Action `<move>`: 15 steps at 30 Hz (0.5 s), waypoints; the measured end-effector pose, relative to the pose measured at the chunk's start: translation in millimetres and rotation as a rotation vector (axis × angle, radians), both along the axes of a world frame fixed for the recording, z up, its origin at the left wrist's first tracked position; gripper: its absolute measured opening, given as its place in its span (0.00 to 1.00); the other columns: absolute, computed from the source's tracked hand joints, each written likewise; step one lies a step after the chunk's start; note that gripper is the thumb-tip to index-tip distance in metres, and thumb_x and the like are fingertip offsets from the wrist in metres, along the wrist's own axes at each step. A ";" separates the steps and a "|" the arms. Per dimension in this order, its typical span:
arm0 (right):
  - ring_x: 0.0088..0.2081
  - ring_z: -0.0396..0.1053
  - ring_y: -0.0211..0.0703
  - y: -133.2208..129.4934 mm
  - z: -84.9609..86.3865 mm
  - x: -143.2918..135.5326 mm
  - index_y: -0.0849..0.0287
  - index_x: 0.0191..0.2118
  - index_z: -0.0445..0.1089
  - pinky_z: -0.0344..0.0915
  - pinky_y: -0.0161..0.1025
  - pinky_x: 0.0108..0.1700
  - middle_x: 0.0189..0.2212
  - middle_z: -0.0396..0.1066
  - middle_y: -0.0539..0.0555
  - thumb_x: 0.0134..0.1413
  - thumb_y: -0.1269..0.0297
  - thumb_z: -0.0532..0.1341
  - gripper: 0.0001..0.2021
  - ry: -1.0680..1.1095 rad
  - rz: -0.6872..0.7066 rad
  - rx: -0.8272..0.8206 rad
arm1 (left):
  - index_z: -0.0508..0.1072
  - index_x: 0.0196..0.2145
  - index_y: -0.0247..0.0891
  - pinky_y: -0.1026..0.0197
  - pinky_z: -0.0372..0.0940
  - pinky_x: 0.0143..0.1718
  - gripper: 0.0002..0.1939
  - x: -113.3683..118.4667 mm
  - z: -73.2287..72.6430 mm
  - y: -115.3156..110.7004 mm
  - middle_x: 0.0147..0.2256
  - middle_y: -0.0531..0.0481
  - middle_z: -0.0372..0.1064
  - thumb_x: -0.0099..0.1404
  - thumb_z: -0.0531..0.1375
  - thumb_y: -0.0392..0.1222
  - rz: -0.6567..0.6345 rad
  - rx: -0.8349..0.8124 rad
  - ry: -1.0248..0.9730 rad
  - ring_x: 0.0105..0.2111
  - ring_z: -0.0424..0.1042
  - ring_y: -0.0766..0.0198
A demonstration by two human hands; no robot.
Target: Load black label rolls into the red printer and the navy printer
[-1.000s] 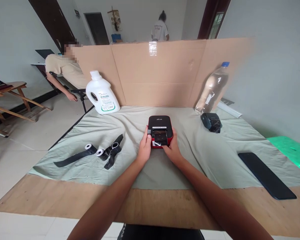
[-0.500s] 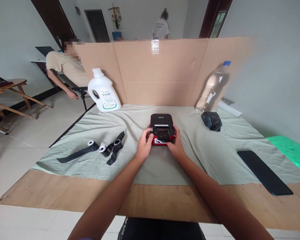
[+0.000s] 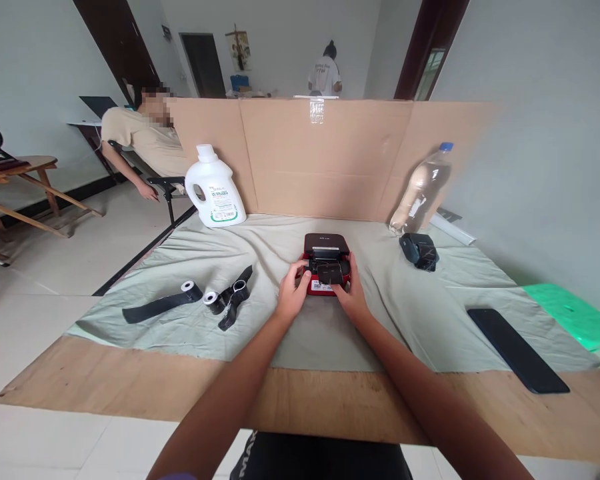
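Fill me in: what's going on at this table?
The left hand and right hand hold a red-and-black printer by its sides on the pale green cloth. Its lid is open, with a black roll showing. Three more black rolls with loose strips lie to the left. A white jug stands behind them.

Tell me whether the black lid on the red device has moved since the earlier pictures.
Yes: the black lid has swung up and back, toward the upright cardboard, exposing the inside of the red base.
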State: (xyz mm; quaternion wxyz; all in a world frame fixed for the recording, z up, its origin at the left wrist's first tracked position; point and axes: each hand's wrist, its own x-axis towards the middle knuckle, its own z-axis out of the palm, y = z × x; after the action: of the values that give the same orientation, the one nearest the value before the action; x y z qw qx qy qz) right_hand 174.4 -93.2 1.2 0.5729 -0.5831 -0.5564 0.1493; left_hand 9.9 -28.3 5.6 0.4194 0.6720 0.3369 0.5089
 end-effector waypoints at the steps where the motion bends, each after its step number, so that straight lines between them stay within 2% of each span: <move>1: 0.71 0.49 0.53 -0.8 -0.9 1.0 0.52 0.74 0.43 0.51 0.55 0.71 0.71 0.50 0.58 0.58 0.56 0.60 0.42 0.011 -0.004 0.001 | 0.69 0.52 0.41 0.54 0.65 0.58 0.14 -0.3 0.3 -0.6 0.55 0.44 0.72 0.72 0.55 0.46 0.001 0.005 -0.006 0.55 0.72 0.57; 5: 0.68 0.56 0.51 -5.0 6.9 15.3 0.52 0.67 0.61 0.55 0.51 0.69 0.67 0.61 0.54 0.59 0.62 0.53 0.30 0.023 0.010 0.025 | 0.70 0.53 0.42 0.51 0.63 0.61 0.14 -1.5 0.9 -1.0 0.62 0.43 0.66 0.72 0.55 0.45 -0.001 0.033 -0.018 0.60 0.68 0.55; 8: 0.59 0.68 0.51 2.0 32.3 34.1 0.54 0.52 0.76 0.62 0.52 0.63 0.54 0.75 0.56 0.59 0.64 0.48 0.23 -0.031 -0.005 0.049 | 0.71 0.53 0.42 0.51 0.62 0.62 0.14 -2.2 1.0 -0.3 0.61 0.44 0.67 0.72 0.56 0.44 0.031 0.063 0.010 0.61 0.67 0.55; 11: 0.49 0.74 0.50 30.8 68.2 46.9 0.55 0.42 0.79 0.67 0.49 0.56 0.43 0.79 0.56 0.60 0.63 0.51 0.18 -0.173 -0.005 -0.048 | 0.72 0.52 0.42 0.50 0.62 0.62 0.13 -2.2 0.8 0.3 0.60 0.44 0.68 0.71 0.56 0.42 0.053 0.090 0.028 0.59 0.68 0.55; 13: 0.47 0.75 0.51 60.6 89.0 47.2 0.56 0.40 0.80 0.68 0.48 0.53 0.41 0.80 0.56 0.58 0.65 0.54 0.15 -0.384 0.076 -0.192 | 0.72 0.52 0.42 0.51 0.62 0.61 0.13 -2.2 0.8 0.6 0.60 0.45 0.69 0.71 0.57 0.42 0.059 0.100 0.033 0.59 0.69 0.56; 15: 0.47 0.74 0.54 91.4 101.6 41.5 0.55 0.36 0.80 0.66 0.49 0.54 0.39 0.80 0.56 0.53 0.69 0.59 0.11 -0.642 0.171 -0.401 | 0.72 0.52 0.42 0.51 0.63 0.61 0.14 -2.6 1.2 0.9 0.60 0.45 0.69 0.71 0.57 0.42 0.058 0.105 0.039 0.58 0.69 0.56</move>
State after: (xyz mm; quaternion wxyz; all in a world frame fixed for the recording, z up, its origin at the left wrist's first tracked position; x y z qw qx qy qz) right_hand 215.9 -1.8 102.8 0.2297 -0.6520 -0.7138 0.1125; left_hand 7.3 -27.5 6.8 0.3621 0.6928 0.3369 0.5247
